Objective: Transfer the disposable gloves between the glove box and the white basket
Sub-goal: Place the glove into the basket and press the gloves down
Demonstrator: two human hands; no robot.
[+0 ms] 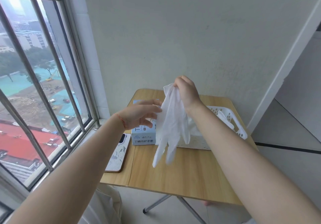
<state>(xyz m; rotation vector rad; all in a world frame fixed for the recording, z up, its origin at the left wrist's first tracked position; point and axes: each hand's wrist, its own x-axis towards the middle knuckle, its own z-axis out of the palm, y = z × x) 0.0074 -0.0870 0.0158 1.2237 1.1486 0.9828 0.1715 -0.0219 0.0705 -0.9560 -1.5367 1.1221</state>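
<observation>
My right hand (pixel 186 91) pinches the cuff of a white disposable glove (pixel 171 124), which hangs fingers-down above the table. My left hand (pixel 142 115) hovers beside the glove with fingers spread and relaxed, its fingertips touching or nearly touching the glove's edge. Behind the left hand stands the light blue glove box (pixel 143 137), partly hidden by the hand and the glove. The white basket (pixel 232 119) sits right of the box, behind my right forearm, with at least one more white glove (pixel 225 119) lying inside it.
A small wooden folding table (pixel 182 177) holds everything. A phone (pixel 118 154) in a patterned case lies at its left edge, next to the windowsill. A barred window is on the left, a wall close behind, and a doorway frame on the right.
</observation>
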